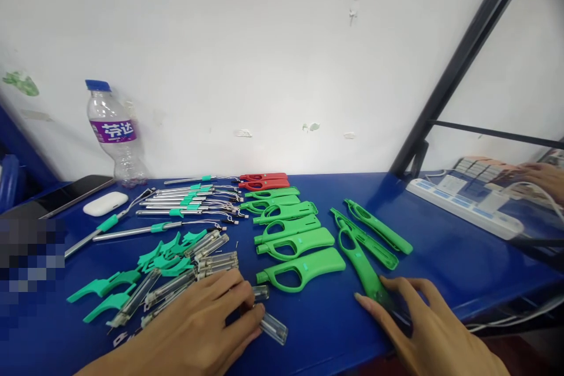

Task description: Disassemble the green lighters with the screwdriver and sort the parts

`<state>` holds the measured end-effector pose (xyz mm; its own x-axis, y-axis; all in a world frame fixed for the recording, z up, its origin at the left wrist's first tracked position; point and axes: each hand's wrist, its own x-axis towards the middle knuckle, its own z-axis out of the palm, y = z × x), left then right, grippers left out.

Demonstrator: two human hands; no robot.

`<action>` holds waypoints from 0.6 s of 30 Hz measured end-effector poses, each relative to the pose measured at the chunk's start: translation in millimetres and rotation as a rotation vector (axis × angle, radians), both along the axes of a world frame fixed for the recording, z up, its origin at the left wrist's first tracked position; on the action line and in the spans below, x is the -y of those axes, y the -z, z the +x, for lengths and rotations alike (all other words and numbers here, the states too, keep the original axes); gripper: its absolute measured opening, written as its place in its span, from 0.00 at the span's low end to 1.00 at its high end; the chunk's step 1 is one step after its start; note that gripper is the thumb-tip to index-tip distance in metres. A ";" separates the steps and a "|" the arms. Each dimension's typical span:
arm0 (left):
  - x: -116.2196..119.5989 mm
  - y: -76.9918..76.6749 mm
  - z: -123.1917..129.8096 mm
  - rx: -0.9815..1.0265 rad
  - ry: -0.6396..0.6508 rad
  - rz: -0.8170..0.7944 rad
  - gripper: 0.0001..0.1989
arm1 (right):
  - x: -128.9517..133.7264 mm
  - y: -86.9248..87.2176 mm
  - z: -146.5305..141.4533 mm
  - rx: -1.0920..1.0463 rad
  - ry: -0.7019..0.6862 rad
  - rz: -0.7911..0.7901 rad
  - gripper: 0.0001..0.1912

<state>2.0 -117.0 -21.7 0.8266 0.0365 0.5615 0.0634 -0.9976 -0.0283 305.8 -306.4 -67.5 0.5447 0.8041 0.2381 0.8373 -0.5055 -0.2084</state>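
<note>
Left hand [207,323] lay on the blue bench [462,258], fingers curled over a clear tube [273,326] at the near end of a pile of such tubes [194,276]. Right hand [423,329] rested half open on the butt of a green handle shell [363,267], not gripping it. More green shells [295,241] lay in a row between the hands.

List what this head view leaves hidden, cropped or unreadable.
- Left hand: its fingers cover part of a clear tube; the grip cannot be told.
- Right hand: covers the near end of a green handle shell.
- Pixelated patch: content masked.
- Water bottle: label too small to read.
</note>
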 end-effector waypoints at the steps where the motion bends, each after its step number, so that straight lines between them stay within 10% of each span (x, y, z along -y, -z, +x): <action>1: -0.2 -0.3 -0.5 -0.015 0.006 -0.011 0.15 | -0.2 0.3 3.3 -0.003 -0.019 -0.023 0.27; 18: 0.5 -4.0 0.2 0.070 -0.014 0.045 0.18 | -26.0 -11.5 0.5 0.032 0.097 -0.076 0.32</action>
